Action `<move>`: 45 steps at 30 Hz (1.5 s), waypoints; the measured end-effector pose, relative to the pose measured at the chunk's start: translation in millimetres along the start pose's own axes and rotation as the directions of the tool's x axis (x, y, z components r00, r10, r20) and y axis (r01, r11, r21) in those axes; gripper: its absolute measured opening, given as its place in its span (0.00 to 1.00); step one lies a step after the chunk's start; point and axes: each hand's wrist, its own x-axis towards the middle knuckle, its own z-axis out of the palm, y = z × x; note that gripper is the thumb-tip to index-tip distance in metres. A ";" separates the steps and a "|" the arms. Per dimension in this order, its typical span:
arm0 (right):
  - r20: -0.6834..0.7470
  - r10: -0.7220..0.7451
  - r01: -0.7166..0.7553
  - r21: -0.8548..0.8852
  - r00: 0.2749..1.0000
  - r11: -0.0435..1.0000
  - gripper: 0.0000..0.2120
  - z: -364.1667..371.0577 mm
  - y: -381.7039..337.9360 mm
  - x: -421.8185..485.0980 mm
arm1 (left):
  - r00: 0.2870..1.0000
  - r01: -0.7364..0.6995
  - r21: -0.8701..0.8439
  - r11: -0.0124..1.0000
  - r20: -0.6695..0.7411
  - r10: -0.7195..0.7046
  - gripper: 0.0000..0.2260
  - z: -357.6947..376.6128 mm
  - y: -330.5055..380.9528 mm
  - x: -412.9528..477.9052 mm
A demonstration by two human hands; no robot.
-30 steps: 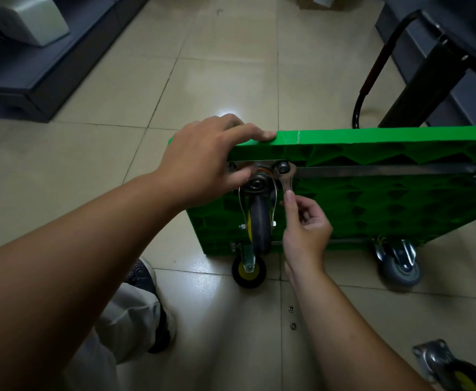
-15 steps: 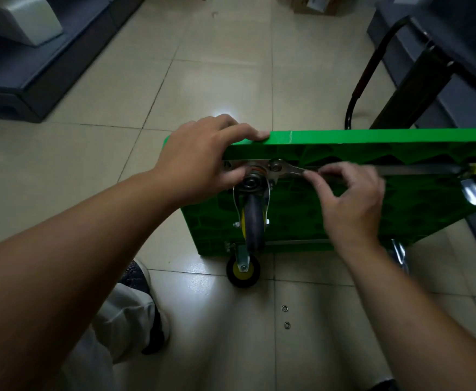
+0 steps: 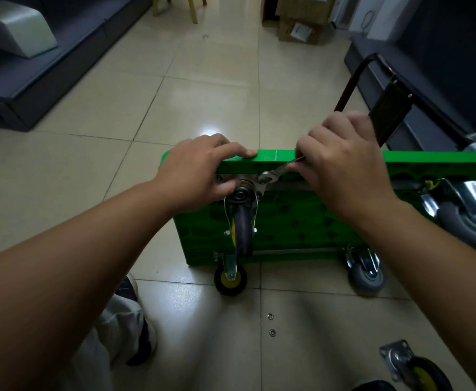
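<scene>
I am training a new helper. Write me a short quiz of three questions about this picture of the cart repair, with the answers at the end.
1. Which tool does the right hand hold?
A) a hammer
B) a wrench
C) a screwdriver
2. True or false: the left hand touches nothing.
3. Fill in the number: a loose wheel lies on the floor, and ___ small metal rings lie there too.

Key
1. B. The head of the wrench sits at the plate of the upper wheel.
2. False. The left hand grips the top edge of the green cart.
3. Two.
</scene>
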 end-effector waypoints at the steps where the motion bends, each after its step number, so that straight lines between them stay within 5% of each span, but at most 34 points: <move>1: -0.012 0.094 -0.092 0.106 0.995 0.990 0.14 1.3 2.2 -8.2 | 1.000 -0.002 0.000 1.000 0.003 0.002 0.25 0.1 -0.2 -0.1; 3: 0.044 0.388 -0.370 0.409 0.921 0.834 0.12 7.1 -1.0 -28.4 | 1.000 -0.003 0.001 1.000 0.001 0.003 0.25 0.1 -0.5 -0.9; 5: 0.213 0.650 -0.570 0.714 0.730 0.407 0.08 17.3 -19.1 -46.4 | 1.000 -0.002 0.003 1.000 0.002 0.002 0.25 0.2 -0.5 -1.4; 7: 0.358 0.752 -0.556 0.831 0.554 0.014 0.05 35.5 -47.9 -58.8 | 1.000 0.004 0.001 1.000 0.007 -0.004 0.25 0.4 -0.5 -1.3; 9: 0.465 0.781 -0.512 0.830 0.416 -0.222 0.05 58.3 -77.2 -67.0 | 1.000 0.009 -0.005 1.000 0.017 -0.009 0.25 0.6 -0.2 -0.5; 12: 0.588 0.754 -0.436 0.784 0.294 -0.441 0.05 82.9 -109.6 -70.8 | 0.999 0.018 -0.001 1.000 0.027 -0.018 0.25 0.4 0.0 0.1; 16: 0.635 0.722 -0.402 0.758 0.275 -0.513 0.05 98.4 -126.5 -69.4 | 0.999 0.024 -0.003 1.000 0.023 -0.024 0.25 1.4 -0.1 0.4; 22: 0.603 0.733 -0.466 0.771 0.316 -0.434 0.06 118.3 -133.7 -68.2 | 1.000 0.019 -0.002 1.000 0.017 -0.019 0.25 1.8 -0.6 1.0; 27: 0.513 0.762 -0.563 0.791 0.395 -0.241 0.06 122.7 -113.8 -66.4 | 1.000 0.022 -0.009 1.000 0.018 -0.022 0.24 0.7 0.3 1.5; 29: 0.457 0.756 -0.627 0.775 0.468 -0.080 0.07 117.4 -93.3 -71.5 | 1.000 0.022 -0.006 1.000 0.020 -0.022 0.24 0.3 0.7 1.2; 32: 0.268 0.711 -0.676 0.631 0.650 0.380 0.10 95.0 -53.8 -72.7 | 0.999 0.028 -0.005 1.000 0.017 -0.028 0.24 0.4 0.9 0.9; 34: 0.119 0.587 -0.567 0.465 0.801 0.679 0.12 70.5 -31.7 -62.2 | 1.000 0.026 -0.004 1.000 0.013 -0.026 0.24 0.1 1.4 0.6; 37: 0.032 0.355 -0.354 0.202 0.934 0.913 0.15 34.1 -10.5 -34.8 | 1.000 0.015 0.004 1.000 0.005 -0.015 0.24 -0.7 1.9 -0.5; 40: 0.069 0.141 -0.141 -0.012 0.988 0.990 0.17 8.9 -6.4 -5.8 | 1.000 0.009 0.015 1.000 0.002 -0.009 0.25 -1.4 2.6 -1.1; 45: 0.154 -0.044 0.080 -0.233 0.987 0.969 0.12 -2.9 -17.4 17.8 | 1.000 0.008 0.008 1.000 0.007 -0.008 0.25 -1.3 2.3 -1.2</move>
